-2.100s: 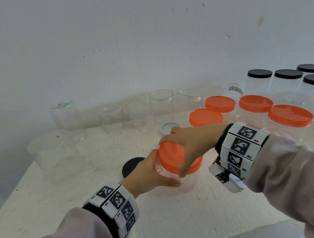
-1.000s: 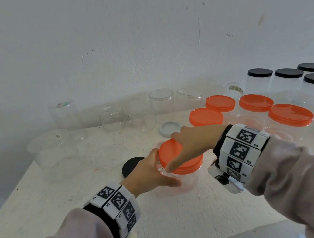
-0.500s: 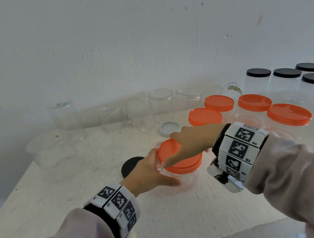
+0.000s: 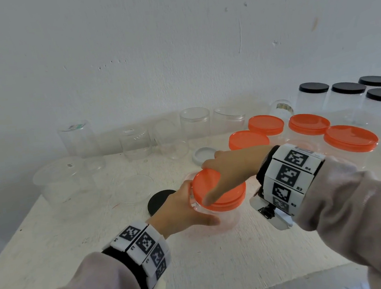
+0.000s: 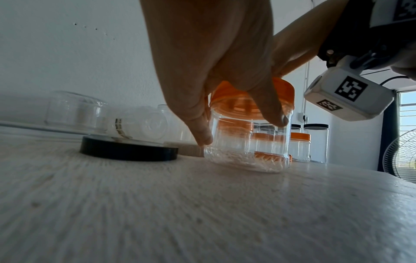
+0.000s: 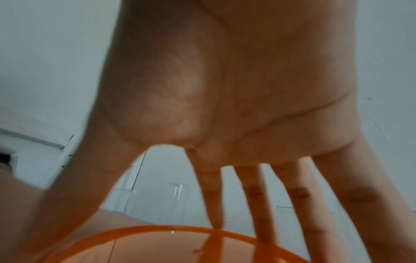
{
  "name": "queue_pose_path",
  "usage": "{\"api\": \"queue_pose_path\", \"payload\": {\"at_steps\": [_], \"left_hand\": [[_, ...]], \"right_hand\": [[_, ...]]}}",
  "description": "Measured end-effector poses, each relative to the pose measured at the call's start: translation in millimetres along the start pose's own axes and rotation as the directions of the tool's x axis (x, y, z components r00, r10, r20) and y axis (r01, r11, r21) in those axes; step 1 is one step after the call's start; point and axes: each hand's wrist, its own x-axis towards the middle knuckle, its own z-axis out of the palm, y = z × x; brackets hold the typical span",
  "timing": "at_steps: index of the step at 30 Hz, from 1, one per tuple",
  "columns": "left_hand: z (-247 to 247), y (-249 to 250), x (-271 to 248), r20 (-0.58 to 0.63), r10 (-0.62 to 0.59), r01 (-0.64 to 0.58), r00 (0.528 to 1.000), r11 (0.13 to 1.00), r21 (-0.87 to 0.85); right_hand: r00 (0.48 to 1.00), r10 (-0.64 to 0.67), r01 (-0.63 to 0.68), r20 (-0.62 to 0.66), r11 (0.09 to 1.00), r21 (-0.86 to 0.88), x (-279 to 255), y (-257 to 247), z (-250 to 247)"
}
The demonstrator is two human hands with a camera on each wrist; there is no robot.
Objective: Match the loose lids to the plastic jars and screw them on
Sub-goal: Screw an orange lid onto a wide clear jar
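A clear plastic jar [image 4: 227,219] stands on the white table [image 4: 223,267] with an orange lid [image 4: 229,198] on its mouth. My left hand [image 4: 192,210] grips the jar's side, thumb on the near wall; in the left wrist view its fingers [image 5: 199,128] wrap the jar [image 5: 243,142]. My right hand [image 4: 209,181] reaches over from the right and holds the lid, thumb on the near rim and fingers over the far rim. The right wrist view shows the spread fingers [image 6: 254,195] reaching down past the orange lid's rim [image 6: 157,230].
A loose black lid [image 4: 160,199], a white lid [image 4: 204,154] and a clear lid [image 4: 133,188] lie left of and behind the jar. Several open clear jars [image 4: 195,124] and a tub [image 4: 61,177] line the wall. Orange-lidded [image 4: 350,138] and black-lidded jars [image 4: 314,95] fill the right.
My right hand has turned on the orange lid, its thumb sliding left along the near rim. The left hand and the jar have stayed in place.
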Motion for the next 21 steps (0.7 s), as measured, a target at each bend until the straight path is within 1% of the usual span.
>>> {"api": "queue_pose_path", "payload": {"at_steps": [3, 5, 9, 12, 14, 16, 18, 21], "left_hand": [[-0.9, 0.3, 0.6, 0.013, -0.004, 0.003, 1.000, 1.000, 0.025], [-1.1, 0.5, 0.7, 0.019, -0.007, 0.007, 1.000, 1.000, 0.026], [-0.2, -0.2, 0.6, 0.017, -0.008, 0.008, 1.000, 1.000, 0.002], [-0.2, -0.5, 0.8, 0.017, -0.012, 0.012, 1.000, 1.000, -0.006], [-0.4, 0.0, 0.8, 0.021, -0.014, 0.014, 1.000, 1.000, -0.001], [-0.7, 0.7, 0.5, 0.022, -0.014, 0.014, 1.000, 1.000, 0.014], [-0.6, 1.4, 0.4, 0.018, -0.010, 0.010, 1.000, 1.000, 0.027], [-1.0, 2.0, 0.1, 0.011, -0.008, 0.008, 1.000, 1.000, 0.030]], "right_hand": [[0.995, -0.075, 0.073, 0.060, 0.997, 0.039, -2.0, 0.7, -4.2], [0.994, -0.093, 0.090, 0.052, 0.995, 0.045, -1.7, 0.6, -4.3], [1.000, -0.027, 0.028, -0.011, 0.999, 0.036, 1.0, -1.0, 0.4], [1.000, 0.009, -0.009, -0.007, 1.000, 0.013, 1.3, -0.3, -1.7], [1.000, -0.014, 0.014, 0.028, 1.000, 0.022, 1.2, 0.7, -4.0], [0.996, -0.075, 0.071, 0.056, 0.995, 0.069, -0.7, -0.5, -6.4], [0.992, -0.115, 0.111, 0.052, 0.990, 0.084, -1.3, -2.3, -7.3], [0.994, -0.111, 0.109, 0.022, 0.992, 0.059, 1.7, -2.7, -4.6]]}}
